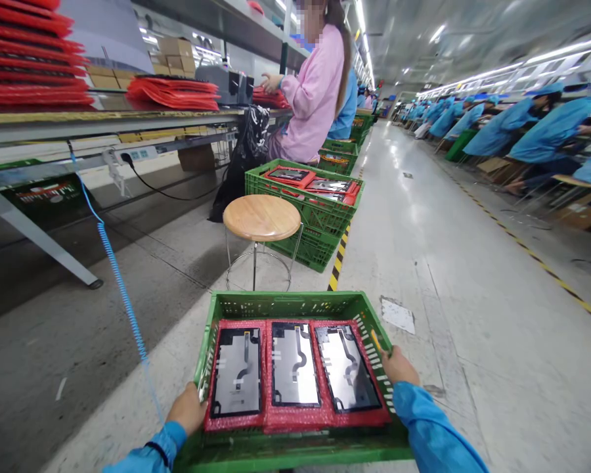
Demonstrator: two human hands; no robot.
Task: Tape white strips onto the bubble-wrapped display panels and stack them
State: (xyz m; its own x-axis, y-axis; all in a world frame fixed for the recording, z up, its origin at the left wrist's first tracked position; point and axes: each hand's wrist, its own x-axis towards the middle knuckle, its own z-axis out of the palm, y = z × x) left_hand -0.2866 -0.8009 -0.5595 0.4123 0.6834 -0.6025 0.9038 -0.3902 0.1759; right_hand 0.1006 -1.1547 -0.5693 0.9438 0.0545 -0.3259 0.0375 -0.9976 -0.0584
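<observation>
I carry a green plastic crate in front of me above the floor. My left hand is closed on its left wall and my right hand is closed on its right wall. Inside lie three flat silver panels with black borders, side by side on red bubble wrap. A blue coiled cord runs from my left wrist up to the workbench.
A round wooden stool stands just ahead, with stacked green crates of similar panels behind it. A person in pink sits at the workbench on the left, stacked with red bags. Workers in blue line the right; an aisle runs between.
</observation>
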